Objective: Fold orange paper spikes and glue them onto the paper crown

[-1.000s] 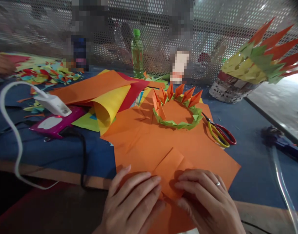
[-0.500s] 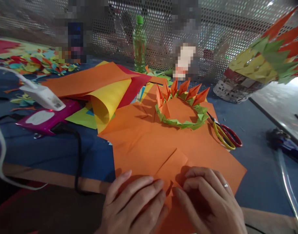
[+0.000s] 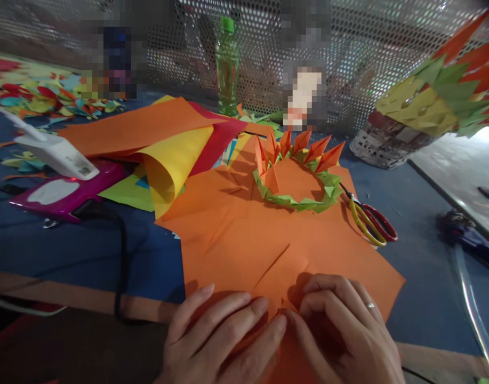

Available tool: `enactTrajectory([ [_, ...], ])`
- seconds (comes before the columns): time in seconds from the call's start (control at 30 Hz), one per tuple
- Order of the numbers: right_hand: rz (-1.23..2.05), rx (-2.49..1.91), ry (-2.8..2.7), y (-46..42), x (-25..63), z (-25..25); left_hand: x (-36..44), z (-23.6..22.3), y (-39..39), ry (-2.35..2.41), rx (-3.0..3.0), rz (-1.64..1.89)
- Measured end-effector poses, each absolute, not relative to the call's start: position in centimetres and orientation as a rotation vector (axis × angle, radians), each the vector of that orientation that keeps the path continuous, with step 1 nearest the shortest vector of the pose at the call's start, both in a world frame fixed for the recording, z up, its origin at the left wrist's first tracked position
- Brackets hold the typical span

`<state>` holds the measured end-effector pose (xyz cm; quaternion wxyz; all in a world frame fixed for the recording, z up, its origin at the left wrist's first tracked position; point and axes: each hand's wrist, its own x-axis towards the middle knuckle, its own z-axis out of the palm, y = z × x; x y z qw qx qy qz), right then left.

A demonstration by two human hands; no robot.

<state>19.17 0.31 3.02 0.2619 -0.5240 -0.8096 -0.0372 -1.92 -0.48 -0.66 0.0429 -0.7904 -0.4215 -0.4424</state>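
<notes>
A small folded piece of orange paper (image 3: pixel 282 272) lies on larger orange sheets (image 3: pixel 228 234) at the table's front. My left hand (image 3: pixel 228 336) rests over it with fingers spread, the index fingertip pressing the paper near the right thumb; its thumb is hidden. With curled fingers and thumb, my right hand (image 3: pixel 344 320) grips the right side of the piece; a ring (image 3: pixel 370 305) is on one finger. Beyond the hands sits a paper ring of green folded units (image 3: pixel 296 205) with orange points (image 3: pixel 328 156) standing along its back and left. Scissors (image 3: pixel 368 221) with yellow and red handles lie right of it.
Behind are a green-capped bottle (image 3: pixel 227 69), rolled yellow paper (image 3: pixel 176 157) and paper scraps (image 3: pixel 52 98). At left, a white plug (image 3: pixel 58 154) adjoins a magenta device (image 3: pixel 56 194) with a black cable (image 3: pixel 122 256). A folded-paper pineapple shape (image 3: pixel 420 106) stands right, above a glue gun (image 3: pixel 468 234).
My left index finger has moved right and reaches my right thumb, over the small dark gap in the paper. The right hand stays almost still. The view has shifted slightly.
</notes>
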Motion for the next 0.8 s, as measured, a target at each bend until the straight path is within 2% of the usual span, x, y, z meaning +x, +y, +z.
enactTrajectory([
  [0.8, -0.170, -1.412, -2.212, 0.12, 19.64, 2.28, -1.86, -0.69, -0.33, -1.328, -2.398, -1.247],
])
